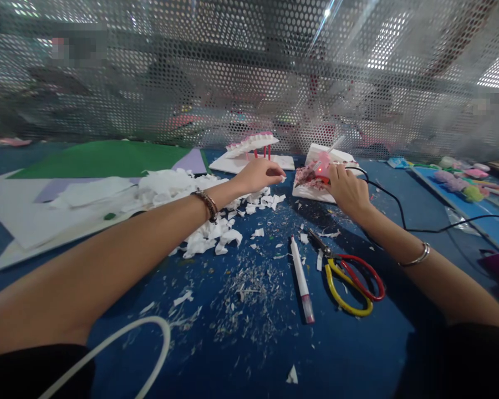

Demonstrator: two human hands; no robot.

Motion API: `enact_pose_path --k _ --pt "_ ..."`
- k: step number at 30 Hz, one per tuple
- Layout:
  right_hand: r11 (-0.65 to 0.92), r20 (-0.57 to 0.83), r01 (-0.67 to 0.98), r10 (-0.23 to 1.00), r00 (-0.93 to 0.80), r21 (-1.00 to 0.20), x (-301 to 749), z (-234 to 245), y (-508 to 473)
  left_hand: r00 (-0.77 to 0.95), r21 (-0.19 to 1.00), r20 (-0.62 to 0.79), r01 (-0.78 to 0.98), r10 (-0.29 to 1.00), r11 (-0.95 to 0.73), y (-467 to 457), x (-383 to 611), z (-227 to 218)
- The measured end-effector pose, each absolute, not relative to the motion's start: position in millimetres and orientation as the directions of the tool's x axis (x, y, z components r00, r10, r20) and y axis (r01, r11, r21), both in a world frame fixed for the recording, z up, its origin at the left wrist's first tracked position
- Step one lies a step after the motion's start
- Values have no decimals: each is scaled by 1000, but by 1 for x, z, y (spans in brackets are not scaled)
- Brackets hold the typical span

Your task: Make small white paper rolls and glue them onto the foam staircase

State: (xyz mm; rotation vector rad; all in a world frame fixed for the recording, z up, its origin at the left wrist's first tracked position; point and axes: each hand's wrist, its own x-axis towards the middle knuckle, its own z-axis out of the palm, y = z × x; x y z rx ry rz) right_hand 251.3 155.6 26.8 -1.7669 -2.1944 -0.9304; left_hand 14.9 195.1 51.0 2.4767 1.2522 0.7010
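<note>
So, using the white base [306, 192] with the reddish bits on it as our landmark: our right hand [350, 191] is at its right side, grip wrapped round the pink glue gun [322, 165]. The gun is over the base with its long axis slanted, glue stick [336, 143] poking up toward the base's far right, nozzle end toward its near left. Our left hand [258, 174] is off the left side of the base, not touching it, fingertips pinched on what looks like a small white scrap [283, 178]. That's the relation we'd watch tbh: scrap just left of the base, nozzle end facing roughly that way, and we can't judge the heights. Also left of the base is a heap of torn white bits [199, 241]; on our side of it, the scissors [353, 281] and white pen [301, 277] lie on the tabletop [249, 366].
</note>
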Motion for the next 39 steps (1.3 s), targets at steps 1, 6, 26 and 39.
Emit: enact_pose_path --k 1,6,26,39 --pt "97 501 928 819 -279 359 252 27 156 507 448 295 675 810 -586 195 15 51" --pt "84 511 925 813 -279 371 258 28 155 516 448 290 671 806 -591 196 15 50" --pt "108 492 910 813 -313 401 255 30 151 534 449 289 657 795 -605 199 24 45" --pt "93 503 913 810 -302 398 256 28 152 533 439 296 661 792 -609 199 21 46"
